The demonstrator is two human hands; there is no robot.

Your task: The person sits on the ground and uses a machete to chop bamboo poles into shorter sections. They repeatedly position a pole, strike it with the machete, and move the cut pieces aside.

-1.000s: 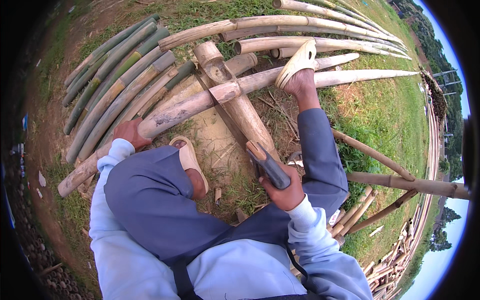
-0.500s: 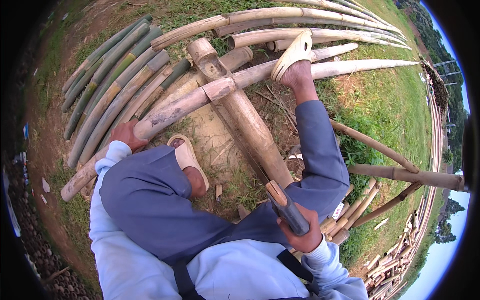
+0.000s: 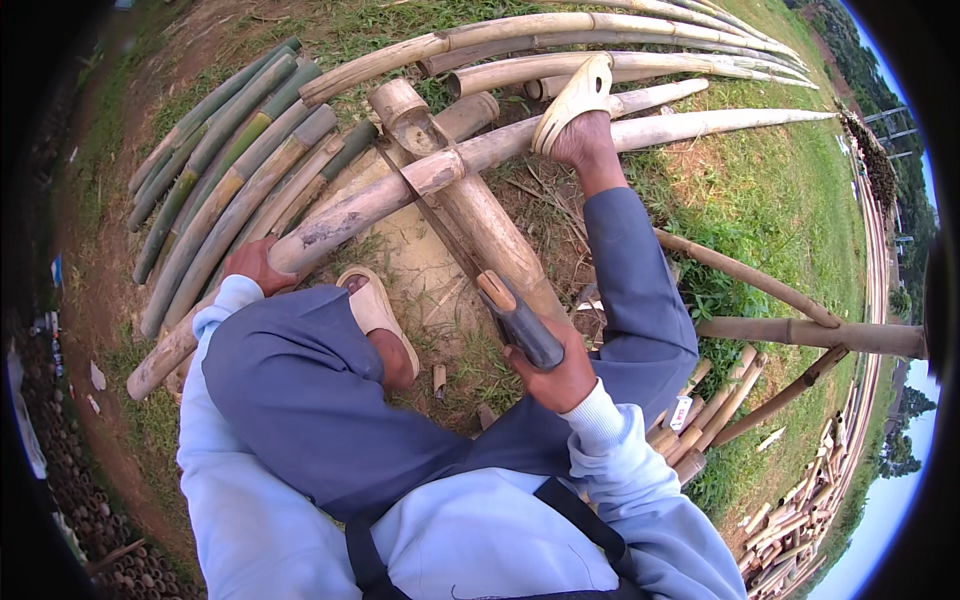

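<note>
Bamboo pole [image 3: 350, 215] runs nine to one o'clock on my feed, across a notched log [image 3: 497, 235]. I see the left hand [image 3: 262, 267] grasping the pole at nine; the right hand [image 3: 562, 372] at four clasps a saw [image 3: 495, 292], its blade [image 3: 439, 226] crossing the pole at eleven.

A pale blue long-sleeved top [image 3: 480, 535] fills the lower centre of the frame, its creased sleeves [image 3: 655, 500] ending in ribbed cuffs [image 3: 597, 414]. Black straps [image 3: 582, 516] run over it. Mid-frame come plain slate-blue trousers [image 3: 320, 390]. The cream slip-on sandals [image 3: 373, 303] have broad bands; the upper-centre one shows a cut-out hole.
</note>
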